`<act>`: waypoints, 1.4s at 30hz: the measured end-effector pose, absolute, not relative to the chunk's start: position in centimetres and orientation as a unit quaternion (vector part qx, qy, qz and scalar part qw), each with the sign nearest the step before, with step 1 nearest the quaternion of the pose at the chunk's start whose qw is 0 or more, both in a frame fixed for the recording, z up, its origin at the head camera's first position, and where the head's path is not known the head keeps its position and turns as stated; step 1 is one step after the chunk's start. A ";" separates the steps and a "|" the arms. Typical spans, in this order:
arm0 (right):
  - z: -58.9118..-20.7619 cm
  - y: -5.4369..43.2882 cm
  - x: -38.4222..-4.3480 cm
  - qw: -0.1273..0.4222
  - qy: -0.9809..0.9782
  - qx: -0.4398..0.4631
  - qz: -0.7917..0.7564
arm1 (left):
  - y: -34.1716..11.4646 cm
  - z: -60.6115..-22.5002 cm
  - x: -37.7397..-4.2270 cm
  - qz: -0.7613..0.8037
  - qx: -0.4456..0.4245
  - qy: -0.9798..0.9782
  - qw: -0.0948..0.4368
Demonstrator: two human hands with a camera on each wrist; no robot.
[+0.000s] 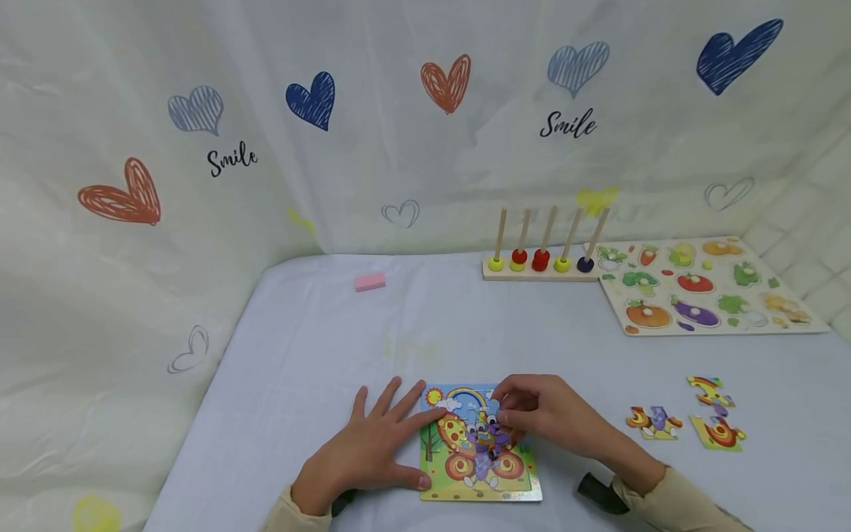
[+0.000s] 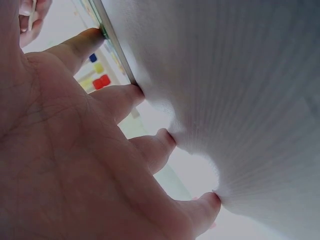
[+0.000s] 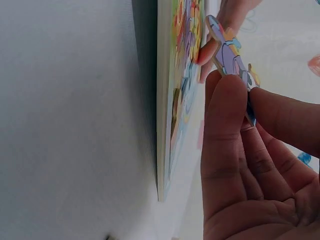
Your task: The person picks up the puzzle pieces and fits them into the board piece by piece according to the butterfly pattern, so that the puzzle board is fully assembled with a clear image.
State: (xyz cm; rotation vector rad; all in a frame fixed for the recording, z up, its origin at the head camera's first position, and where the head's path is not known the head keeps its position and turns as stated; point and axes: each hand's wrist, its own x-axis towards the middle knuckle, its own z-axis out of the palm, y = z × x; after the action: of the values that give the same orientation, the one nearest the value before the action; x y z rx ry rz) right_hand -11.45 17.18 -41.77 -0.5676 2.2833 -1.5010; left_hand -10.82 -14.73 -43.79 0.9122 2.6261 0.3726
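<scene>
A square butterfly jigsaw puzzle (image 1: 479,496) lies on the table in front of me, with a rainbow, sun and tree on it. My left hand (image 1: 368,447) is spread at its left side, index finger and thumb touching the board's edge; the left wrist view shows the other fingertips (image 2: 167,137) on the white cloth. Between thumb and fingers, my right hand (image 1: 561,414) pinches a puzzle piece (image 3: 230,57) with purple and yellow print. It is held tilted just above the board, overlapping the butterfly's upper right part in the head view.
Several loose puzzle pieces (image 1: 654,423) lie to the right of my right hand. Farther back stand a wooden peg stacker (image 1: 540,276) with coloured beads and a vegetable peg board (image 1: 718,329). A pink block (image 1: 369,281) lies at the back left, before a white curtain with hearts.
</scene>
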 end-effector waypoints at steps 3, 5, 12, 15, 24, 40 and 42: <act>-41.8 16.9 -11.6 0.177 0.802 -0.204 -0.533 | -14.8 -43.8 -10.8 0.134 0.322 0.922 0.167; -41.8 16.6 -11.6 0.176 0.803 -0.206 -0.530 | -14.8 -43.8 -10.8 0.136 0.322 0.922 0.166; -41.9 15.8 -12.0 0.179 0.812 -0.205 -0.516 | -14.8 -43.6 -10.9 0.142 0.319 0.921 0.174; -41.9 15.5 -12.0 0.174 0.821 -0.208 -0.502 | -14.8 -43.7 -10.9 0.141 0.320 0.920 0.175; -41.9 14.5 -12.3 0.163 0.849 -0.229 -0.448 | -14.9 -43.7 -10.8 0.136 0.324 0.920 0.174; -41.9 13.1 -12.1 0.155 0.877 -0.211 -0.404 | -14.8 -43.5 -11.0 0.134 0.329 0.920 0.167; -42.0 12.9 -12.0 0.154 0.882 -0.198 -0.399 | -14.8 -43.5 -11.0 0.133 0.328 0.920 0.167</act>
State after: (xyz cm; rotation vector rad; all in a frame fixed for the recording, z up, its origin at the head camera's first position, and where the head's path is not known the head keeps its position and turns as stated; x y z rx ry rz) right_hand -11.96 12.86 -41.98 -0.5685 2.5281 -1.1446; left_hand -10.98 -14.84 -43.53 0.9332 2.6188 0.3780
